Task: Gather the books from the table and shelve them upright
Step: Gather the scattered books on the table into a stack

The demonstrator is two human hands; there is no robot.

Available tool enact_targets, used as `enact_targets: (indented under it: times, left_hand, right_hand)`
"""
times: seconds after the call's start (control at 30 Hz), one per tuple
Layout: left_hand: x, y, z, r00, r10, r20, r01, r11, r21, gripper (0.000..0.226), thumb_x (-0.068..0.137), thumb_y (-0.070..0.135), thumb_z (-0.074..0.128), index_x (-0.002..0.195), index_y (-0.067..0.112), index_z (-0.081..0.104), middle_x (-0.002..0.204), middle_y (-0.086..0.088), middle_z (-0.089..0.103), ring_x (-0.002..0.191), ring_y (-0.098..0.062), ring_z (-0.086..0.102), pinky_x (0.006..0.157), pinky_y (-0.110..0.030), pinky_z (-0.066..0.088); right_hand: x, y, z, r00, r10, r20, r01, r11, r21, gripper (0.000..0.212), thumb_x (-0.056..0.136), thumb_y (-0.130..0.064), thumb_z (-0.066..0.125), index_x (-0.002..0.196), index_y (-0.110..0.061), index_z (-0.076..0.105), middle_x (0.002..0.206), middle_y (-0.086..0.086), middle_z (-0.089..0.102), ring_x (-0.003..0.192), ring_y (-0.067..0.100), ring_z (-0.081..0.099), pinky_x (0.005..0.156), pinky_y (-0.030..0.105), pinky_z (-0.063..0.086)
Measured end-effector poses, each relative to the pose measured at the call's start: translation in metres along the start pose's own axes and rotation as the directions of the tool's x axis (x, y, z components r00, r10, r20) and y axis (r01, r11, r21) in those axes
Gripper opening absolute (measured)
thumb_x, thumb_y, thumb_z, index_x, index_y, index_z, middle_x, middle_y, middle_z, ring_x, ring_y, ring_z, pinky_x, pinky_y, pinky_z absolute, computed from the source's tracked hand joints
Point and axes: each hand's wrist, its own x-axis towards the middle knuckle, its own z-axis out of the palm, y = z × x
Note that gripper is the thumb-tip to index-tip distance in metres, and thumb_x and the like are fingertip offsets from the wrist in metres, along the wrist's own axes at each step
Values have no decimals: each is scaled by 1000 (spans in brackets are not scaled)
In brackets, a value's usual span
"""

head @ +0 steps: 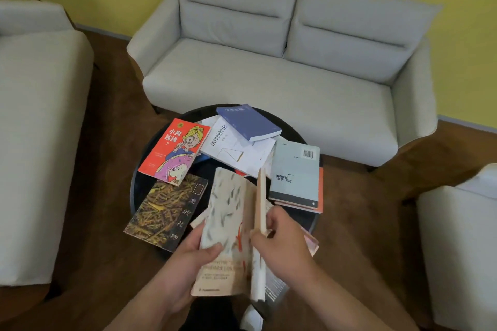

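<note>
Several books lie scattered flat on a round black table (139,185). My left hand (200,248) grips a cream book with grey flecks (228,212), raised above the table's near edge. My right hand (282,239) pinches a thin tan book (261,201) on its edge, pressed against the cream one. On the table lie a red cartoon book (174,150), a dark book with a yellow straw pattern (164,209), a white book (228,148), a blue book (247,122) and a pale grey-blue book (294,172) stacked on an orange one.
A light grey two-seat sofa (282,67) stands behind the table against a yellow wall. Another grey seat (37,129) fills the left side and an armchair (462,236) the right. Brown wooden floor surrounds the table. No shelf is in view.
</note>
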Motion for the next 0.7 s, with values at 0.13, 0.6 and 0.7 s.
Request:
enact_targets:
  times: [0.13, 0.6, 0.7]
  left_hand:
    - [12, -22, 31, 1000, 5, 15, -5, 1000, 1, 48, 87, 14, 62, 133, 28, 58, 123, -20, 69, 112, -43, 66, 96, -55, 50]
    - [41, -33, 40, 1000, -23, 11, 21, 991, 135, 67, 61, -6, 57, 123, 19, 58, 102, -20, 76, 96, -39, 72, 77, -48, 56]
    - [45, -35, 32, 998, -63, 17, 60, 990, 131, 68, 59, -3, 52, 122, 22, 59, 101, -22, 75, 97, -44, 70, 78, -52, 55]
  right_hand:
    - [-13, 13, 1, 999, -22, -43, 21, 999, -25, 15, 92, -35, 66, 99, -31, 53, 96, -13, 65, 86, 4, 64, 71, 24, 55]
    - [-14, 59, -21, 998, 63, -20, -58, 982, 178, 28, 103, -7, 50, 99, -22, 73, 99, -19, 69, 74, 4, 64, 68, 14, 52]
    - [-7, 78, -34, 961, 182, -208, -140, 969, 202, 17, 94, -19, 65, 108, -28, 66, 109, -5, 69, 86, 10, 68, 66, 19, 54]
